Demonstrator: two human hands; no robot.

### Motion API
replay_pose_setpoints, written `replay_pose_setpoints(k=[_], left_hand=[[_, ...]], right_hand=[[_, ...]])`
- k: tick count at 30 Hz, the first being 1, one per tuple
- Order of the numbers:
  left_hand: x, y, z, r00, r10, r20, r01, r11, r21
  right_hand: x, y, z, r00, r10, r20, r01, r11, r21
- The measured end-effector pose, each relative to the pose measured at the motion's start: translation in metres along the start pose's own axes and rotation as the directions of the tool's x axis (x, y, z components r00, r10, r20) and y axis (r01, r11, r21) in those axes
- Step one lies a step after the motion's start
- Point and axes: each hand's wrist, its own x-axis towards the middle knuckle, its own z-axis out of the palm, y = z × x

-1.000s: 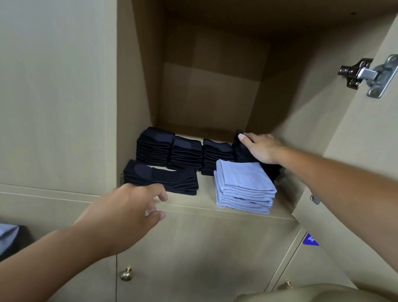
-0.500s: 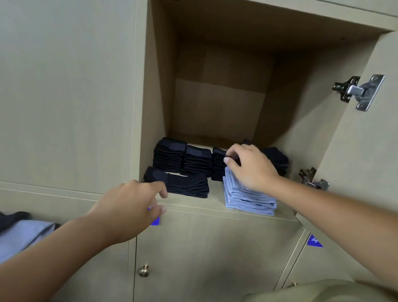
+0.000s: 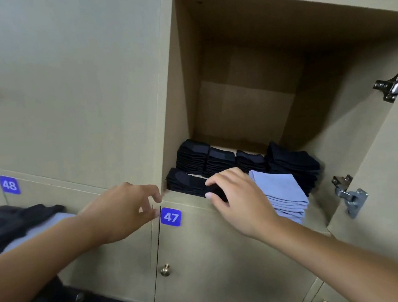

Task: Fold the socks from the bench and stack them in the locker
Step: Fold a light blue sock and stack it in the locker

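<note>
At the front edge of the locker [image 3: 250,110] floor, the right hand [image 3: 238,196] curls its fingers and thumb around the near end of a low black sock pile [image 3: 186,183]. That pile's long axis runs left to right along the front edge, stretching away leftward from the grip. Just right of the hand sits the light blue sock stack [image 3: 282,194]; black stacks [image 3: 221,159] line the back. The left hand [image 3: 123,211] hovers loosely spread outside the left front corner, holding nothing, nearer the pile's free end.
</note>
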Motion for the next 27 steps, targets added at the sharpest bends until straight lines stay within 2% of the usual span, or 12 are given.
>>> replay_pose_setpoints(k=[3, 7, 13, 21, 27], left_hand=[[-0.004, -0.010, -0.008, 0.999, -0.041, 0.024, 0.040, 0.999, 0.015], [-0.009, -0.035, -0.021, 0.993, -0.120, -0.008, 0.120, 0.993, 0.004], [-0.028, -0.073, -0.041, 0.971, -0.217, -0.096, 0.218, 0.976, 0.002], [-0.061, -0.124, -0.049, 0.901, -0.409, -0.146, 0.405, 0.913, -0.052], [-0.076, -0.146, -0.018, 0.903, -0.429, -0.028, 0.430, 0.902, 0.033]], right_hand=[[0.000, -0.013, 0.005, 0.998, -0.030, 0.058, 0.028, 0.999, 0.041], [0.005, -0.030, 0.015, 0.995, -0.056, 0.084, 0.044, 0.989, 0.141], [0.017, -0.057, 0.033, 0.988, -0.013, 0.155, -0.057, 0.896, 0.441], [0.023, -0.092, 0.049, 0.962, -0.103, 0.254, -0.041, 0.862, 0.505], [0.019, -0.106, 0.055, 0.935, -0.126, 0.330, -0.055, 0.871, 0.489]])
